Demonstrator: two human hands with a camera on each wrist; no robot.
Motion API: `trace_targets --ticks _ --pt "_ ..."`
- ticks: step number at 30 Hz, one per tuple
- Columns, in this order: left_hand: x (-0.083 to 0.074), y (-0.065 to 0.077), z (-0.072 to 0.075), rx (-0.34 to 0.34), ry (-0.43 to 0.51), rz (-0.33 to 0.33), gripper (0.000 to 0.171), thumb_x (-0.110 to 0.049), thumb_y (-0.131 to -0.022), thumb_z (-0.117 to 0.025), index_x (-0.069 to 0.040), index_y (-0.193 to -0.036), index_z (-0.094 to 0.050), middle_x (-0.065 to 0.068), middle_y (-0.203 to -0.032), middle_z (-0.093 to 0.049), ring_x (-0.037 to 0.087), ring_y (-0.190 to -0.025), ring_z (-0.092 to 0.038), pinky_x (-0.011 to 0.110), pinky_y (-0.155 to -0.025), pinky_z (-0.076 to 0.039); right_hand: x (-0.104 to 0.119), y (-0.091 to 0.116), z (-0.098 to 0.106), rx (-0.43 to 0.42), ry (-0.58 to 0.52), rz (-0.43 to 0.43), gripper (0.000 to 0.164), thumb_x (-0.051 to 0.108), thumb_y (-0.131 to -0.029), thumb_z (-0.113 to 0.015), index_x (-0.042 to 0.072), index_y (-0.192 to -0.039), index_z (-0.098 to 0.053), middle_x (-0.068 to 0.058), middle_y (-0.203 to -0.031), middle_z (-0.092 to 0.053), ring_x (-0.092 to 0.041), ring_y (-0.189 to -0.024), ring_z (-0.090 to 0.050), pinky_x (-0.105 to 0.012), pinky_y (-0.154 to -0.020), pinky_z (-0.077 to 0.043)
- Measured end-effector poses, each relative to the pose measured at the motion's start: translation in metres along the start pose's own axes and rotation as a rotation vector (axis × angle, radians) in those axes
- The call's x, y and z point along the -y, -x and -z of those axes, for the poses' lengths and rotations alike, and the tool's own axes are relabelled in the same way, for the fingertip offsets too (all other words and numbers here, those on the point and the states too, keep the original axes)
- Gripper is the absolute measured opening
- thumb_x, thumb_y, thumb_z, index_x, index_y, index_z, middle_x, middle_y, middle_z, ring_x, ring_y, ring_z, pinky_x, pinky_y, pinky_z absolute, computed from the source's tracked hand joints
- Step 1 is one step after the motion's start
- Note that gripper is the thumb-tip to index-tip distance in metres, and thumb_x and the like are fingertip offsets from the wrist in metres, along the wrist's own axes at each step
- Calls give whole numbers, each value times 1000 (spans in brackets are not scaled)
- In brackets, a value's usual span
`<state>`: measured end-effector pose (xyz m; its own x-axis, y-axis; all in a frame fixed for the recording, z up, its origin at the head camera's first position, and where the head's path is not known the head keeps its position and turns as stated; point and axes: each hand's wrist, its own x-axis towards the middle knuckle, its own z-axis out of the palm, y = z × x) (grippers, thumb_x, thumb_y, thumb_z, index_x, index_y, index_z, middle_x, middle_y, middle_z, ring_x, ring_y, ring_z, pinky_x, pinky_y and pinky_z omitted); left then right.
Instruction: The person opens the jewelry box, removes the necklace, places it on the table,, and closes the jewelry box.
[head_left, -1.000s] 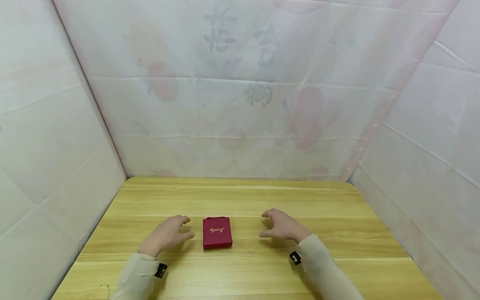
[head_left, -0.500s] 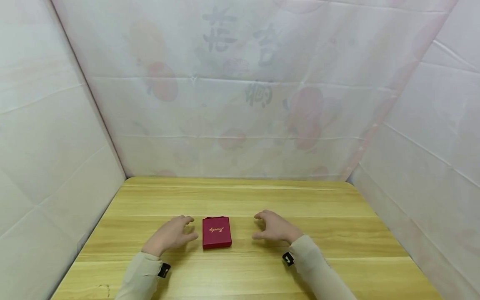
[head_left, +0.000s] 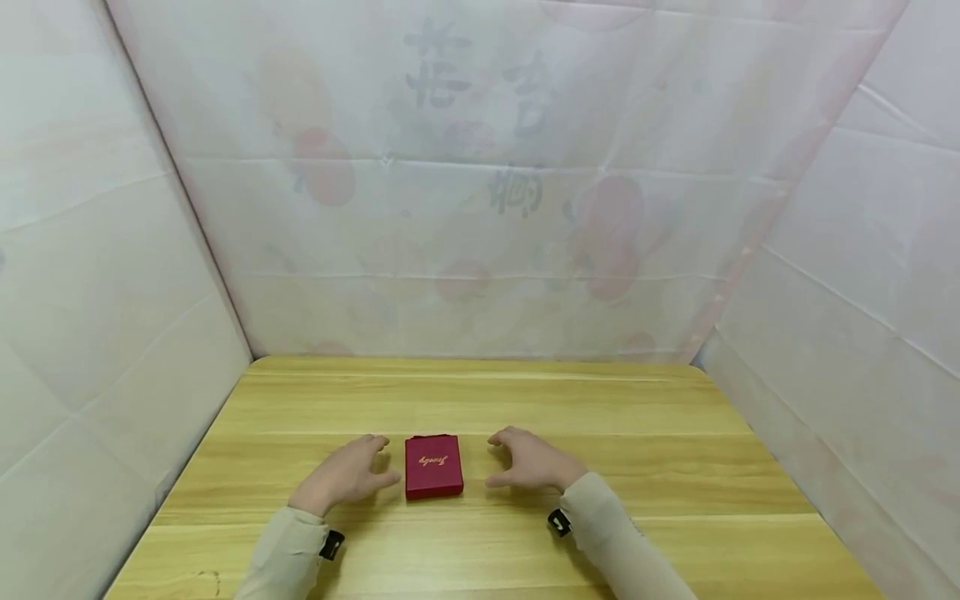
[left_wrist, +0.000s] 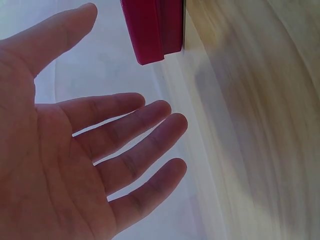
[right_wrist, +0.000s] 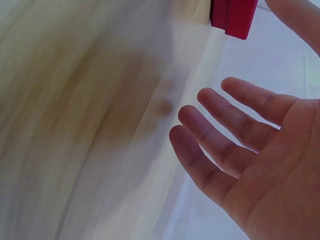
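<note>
A small red jewelry box (head_left: 434, 468) with gold lettering on its lid lies flat on the wooden table, a bit of dark red ribbon or cord showing at its far edge. Just left of it is my left hand (head_left: 348, 477), thumb and fingers spread apart and holding nothing. My right hand (head_left: 534, 461) is on the other side, a little farther from the box, its fingers relaxed and its palm turned inward. In the left wrist view the red box (left_wrist: 152, 30) shows beyond the fingertips. The right wrist view has a corner of the box (right_wrist: 235, 16) at its top.
The wooden table (head_left: 480, 550) has rounded far corners. A pale printed cloth (head_left: 465, 225) hangs behind it, with more white cloth at the left (head_left: 97, 275) and right (head_left: 847, 292). Both wrists carry small black devices under beige sleeves.
My right hand has moved left toward the box, and my left hand has come slightly right toward it. The box has stayed where it was.
</note>
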<state>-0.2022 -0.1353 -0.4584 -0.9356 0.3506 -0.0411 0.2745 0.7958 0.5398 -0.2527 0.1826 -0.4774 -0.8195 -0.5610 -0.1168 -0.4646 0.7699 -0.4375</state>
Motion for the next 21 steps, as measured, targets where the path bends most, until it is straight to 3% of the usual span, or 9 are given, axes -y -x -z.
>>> trace_targets --ticks 8,21 --pt "-3 -4 -2 20 13 8 77 -45 -84 -67 6 -136 -44 24 -138 -44 40 -127 -40 52 -103 -32 9 -4 -3 26 14 -4 81 51 -75 -74 3 -135 -48 -8 -133 -51 -26 -123 -46 -41 -103 -36" --pt "-8 -9 -8 67 31 -5 91 -44 -79 -74 9 -141 -34 26 -143 -36 41 -130 -35 52 -105 -30 30 -12 -5 44 35 22 95 56 -72 -74 2 -142 -38 -9 -138 -45 -26 -126 -43 -42 -104 -35"
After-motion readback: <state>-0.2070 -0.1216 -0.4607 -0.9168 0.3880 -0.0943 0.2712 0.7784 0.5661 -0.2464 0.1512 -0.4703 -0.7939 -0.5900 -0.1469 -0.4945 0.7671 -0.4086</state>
